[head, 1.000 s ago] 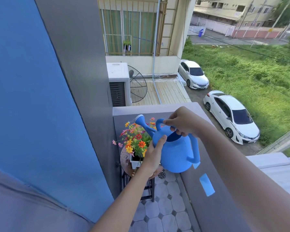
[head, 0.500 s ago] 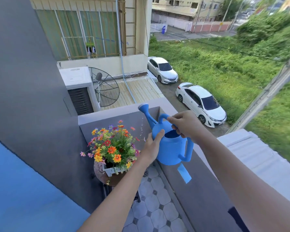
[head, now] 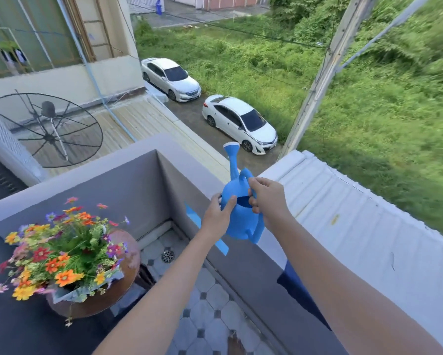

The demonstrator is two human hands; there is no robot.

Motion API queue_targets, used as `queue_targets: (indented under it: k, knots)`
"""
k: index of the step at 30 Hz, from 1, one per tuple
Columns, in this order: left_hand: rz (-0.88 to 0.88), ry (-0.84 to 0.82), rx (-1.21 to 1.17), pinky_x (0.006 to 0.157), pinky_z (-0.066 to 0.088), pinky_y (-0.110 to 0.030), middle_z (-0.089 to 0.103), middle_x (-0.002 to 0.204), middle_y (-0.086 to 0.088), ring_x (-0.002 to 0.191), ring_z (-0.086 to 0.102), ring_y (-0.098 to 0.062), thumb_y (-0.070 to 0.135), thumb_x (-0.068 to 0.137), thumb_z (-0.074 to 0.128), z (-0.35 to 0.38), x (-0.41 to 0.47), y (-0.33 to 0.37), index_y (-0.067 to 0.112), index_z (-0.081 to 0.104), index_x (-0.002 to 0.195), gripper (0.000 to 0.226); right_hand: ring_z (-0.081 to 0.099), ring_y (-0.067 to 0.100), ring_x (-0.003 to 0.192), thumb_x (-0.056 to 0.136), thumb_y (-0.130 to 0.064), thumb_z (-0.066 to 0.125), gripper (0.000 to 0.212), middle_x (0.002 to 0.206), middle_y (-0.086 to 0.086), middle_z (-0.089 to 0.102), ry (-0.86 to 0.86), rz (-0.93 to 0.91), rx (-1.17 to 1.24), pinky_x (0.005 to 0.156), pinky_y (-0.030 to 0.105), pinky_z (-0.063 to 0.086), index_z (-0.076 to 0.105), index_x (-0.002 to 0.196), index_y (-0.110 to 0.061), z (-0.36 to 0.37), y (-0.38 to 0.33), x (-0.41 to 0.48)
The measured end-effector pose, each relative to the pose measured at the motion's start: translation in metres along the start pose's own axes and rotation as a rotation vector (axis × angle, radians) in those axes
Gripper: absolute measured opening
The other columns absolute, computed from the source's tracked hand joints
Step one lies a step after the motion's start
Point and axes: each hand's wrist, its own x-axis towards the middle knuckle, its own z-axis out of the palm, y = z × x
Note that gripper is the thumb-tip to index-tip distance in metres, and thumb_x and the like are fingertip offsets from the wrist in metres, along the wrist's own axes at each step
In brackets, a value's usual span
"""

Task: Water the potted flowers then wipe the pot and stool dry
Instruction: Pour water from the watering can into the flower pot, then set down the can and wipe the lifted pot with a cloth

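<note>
A: Where are our flowers (head: 61, 252)?

B: In their pot (head: 64, 296), on the left part of the stool (head: 105, 301), in the balcony corner. There's a pale patch at the stool's right edge. We cannot tell whether it is water.

A: And the can (head: 237, 221)?

B: Well apart from the flowers, off to the right. We hold it upright above the top edge of the wall (head: 240, 272), spout up and pointing away. So we judge the pouring is done or paused.

A: How are our hands on it?

B: Our left hand (head: 215, 219) clasps the body, thumb on the near side and fingers curled round the far side. Our right hand (head: 267, 201) has its fingers hooked round the top handle.

A: What could go wrong?

B: The can hangs near the wall's outer edge, with the cars (head: 239, 121) below. If a wet grip slips, it drops over. If we tip it, leftover water spills down the wall. We also see no cloth, so the wiping has nothing to start with.

A: Count for us.

B: One can, one pot, one stool, two hands. Two cars, two tape strips (head: 221, 246) on the wall, one dish (head: 46, 129) and one drain (head: 167, 255).
</note>
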Motion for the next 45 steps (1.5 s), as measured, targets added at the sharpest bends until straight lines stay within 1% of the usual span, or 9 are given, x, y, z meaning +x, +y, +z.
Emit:
queue_targets:
  k: [3, 7, 12, 15, 20, 23, 31, 37, 45]
  knots:
    - [-0.08, -0.066, -0.004, 0.079, 0.05, -0.03, 0.065, 0.111, 0.012, 0.096, 0.061, -0.009, 0.074, 0.082, 0.049, 0.031, 0.022, -0.017, 0.032, 0.048, 0.128, 0.063, 0.039, 0.013, 0.044, 0.102, -0.022, 0.053, 0.026, 0.075, 0.008, 0.051, 0.075, 0.073, 0.115, 0.042, 0.026, 0.034, 0.06, 0.119, -0.004, -0.02, 0.022, 0.017]
    - [-0.152, -0.146, 0.067, 0.078, 0.046, -0.034, 0.06, 0.1, 0.022, 0.098, 0.06, -0.011, 0.063, 0.092, 0.044, 0.066, 0.048, -0.03, 0.037, 0.049, 0.118, 0.037, 0.045, 0.012, 0.045, 0.104, -0.023, 0.049, 0.028, 0.076, 0.006, 0.05, 0.134, 0.165, 0.221, 0.044, 0.025, 0.042, 0.052, 0.128, -0.008, -0.041, 0.048, 0.038]
    - [-0.152, -0.165, 0.093, 0.091, 0.045, -0.031, 0.068, 0.116, 0.013, 0.11, 0.059, -0.009, 0.057, 0.091, 0.052, 0.086, 0.074, -0.053, 0.033, 0.054, 0.119, 0.036, 0.058, 0.015, 0.057, 0.106, -0.023, 0.047, 0.018, 0.083, 0.006, 0.052, 0.088, 0.255, 0.377, 0.058, 0.027, 0.05, 0.054, 0.113, -0.007, -0.063, 0.072, 0.052]
    - [-0.122, -0.09, 0.058, 0.083, 0.045, -0.031, 0.068, 0.109, 0.01, 0.098, 0.06, -0.011, 0.052, 0.091, 0.053, 0.092, 0.082, -0.062, 0.026, 0.061, 0.12, 0.039, 0.07, 0.02, 0.077, 0.107, -0.019, 0.045, 0.014, 0.089, 0.006, 0.055, 0.003, 0.261, 0.49, 0.079, 0.032, 0.059, 0.053, 0.11, -0.007, -0.065, 0.078, 0.052]
    - [-0.171, -0.062, -0.02, 0.076, 0.046, -0.04, 0.062, 0.071, 0.009, 0.077, 0.057, -0.022, 0.054, 0.088, 0.052, 0.086, 0.091, -0.066, 0.037, 0.065, 0.071, 0.028, 0.076, 0.024, 0.092, 0.108, -0.012, 0.04, 0.011, 0.096, 0.009, 0.054, -0.131, 0.26, 0.544, 0.079, 0.036, 0.06, 0.047, 0.115, -0.008, -0.055, 0.084, 0.043]
    - [-0.19, -0.093, 0.003, 0.071, 0.045, -0.036, 0.059, 0.068, 0.008, 0.07, 0.053, -0.018, 0.052, 0.092, 0.05, 0.083, 0.088, -0.062, 0.035, 0.062, 0.065, 0.034, 0.074, 0.029, 0.098, 0.107, -0.011, 0.043, 0.02, 0.097, 0.012, 0.06, -0.109, 0.264, 0.559, 0.088, 0.043, 0.061, 0.047, 0.125, -0.003, -0.058, 0.091, 0.04]
    - [-0.101, -0.041, 0.047, 0.082, 0.052, -0.038, 0.066, 0.08, 0.012, 0.085, 0.063, -0.017, 0.057, 0.092, 0.047, 0.091, 0.081, -0.065, 0.036, 0.066, 0.091, 0.029, 0.067, 0.019, 0.072, 0.106, -0.012, 0.046, 0.01, 0.093, 0.011, 0.062, -0.034, 0.187, 0.404, 0.067, 0.028, 0.06, 0.056, 0.105, -0.013, -0.064, 0.091, 0.043]
    - [-0.051, -0.031, 0.097, 0.083, 0.05, -0.038, 0.064, 0.086, 0.011, 0.086, 0.061, -0.016, 0.059, 0.095, 0.04, 0.096, 0.073, -0.062, 0.032, 0.063, 0.105, 0.037, 0.068, 0.018, 0.076, 0.104, -0.012, 0.051, 0.012, 0.089, 0.006, 0.067, -0.065, 0.197, 0.334, 0.084, 0.04, 0.061, 0.06, 0.112, -0.012, -0.075, 0.091, 0.045]
    - [0.142, 0.111, 0.296, 0.101, 0.045, -0.035, 0.057, 0.124, 0.005, 0.113, 0.053, -0.009, 0.049, 0.099, 0.042, 0.09, 0.055, -0.035, 0.018, 0.058, 0.124, 0.043, 0.073, 0.018, 0.083, 0.103, -0.027, 0.053, 0.023, 0.099, 0.007, 0.073, 0.107, 0.203, 0.254, 0.066, 0.031, 0.061, 0.067, 0.115, -0.013, -0.085, 0.107, 0.026]
